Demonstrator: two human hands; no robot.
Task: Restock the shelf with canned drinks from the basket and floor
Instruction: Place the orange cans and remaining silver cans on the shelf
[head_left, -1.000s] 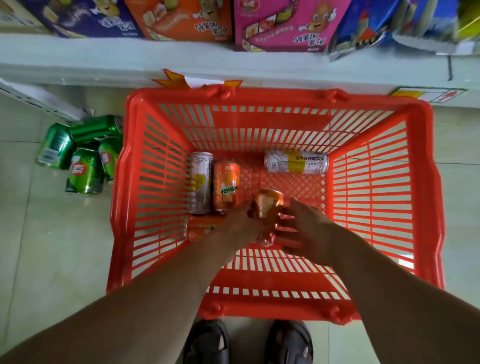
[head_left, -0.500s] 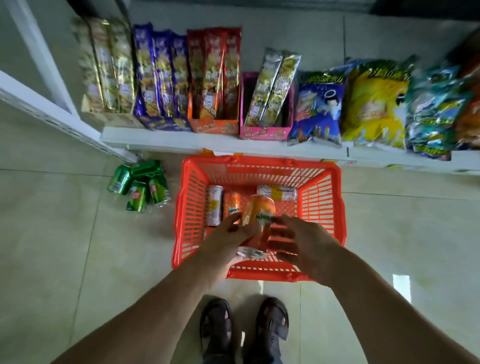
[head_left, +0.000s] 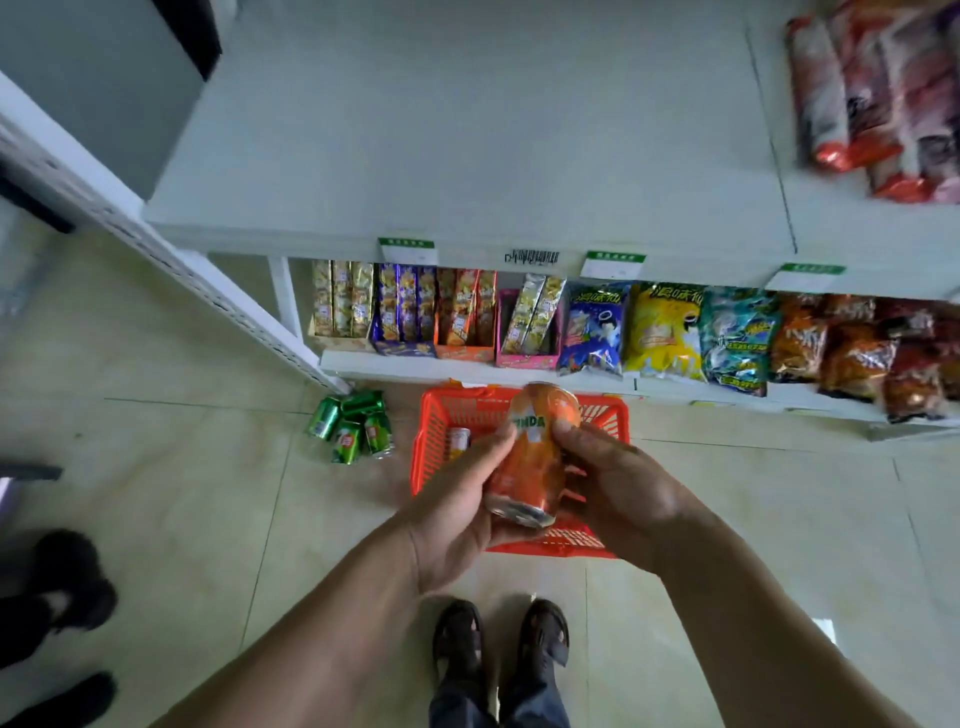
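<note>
Both hands hold one orange soda can (head_left: 537, 457) between them. The left hand (head_left: 457, 512) cups its left side and base with curled fingers and thumb; the right hand (head_left: 615, 486) wraps the right side, thumb pressed near the top rim. Compared with the earlier frames, the can has been lifted out of the red basket (head_left: 434, 441) and now sits higher, its top overlapping the lower shelf edge (head_left: 415, 371). The view has pulled back and up: the empty white upper shelf (head_left: 467, 156) is now visible beyond the grip. Below and behind the can, the basket stays on the floor, with a silver can (head_left: 458, 440) visible inside. Left of the grip, the green cans (head_left: 353, 426) lie clustered on the floor tiles, unchanged.
</note>
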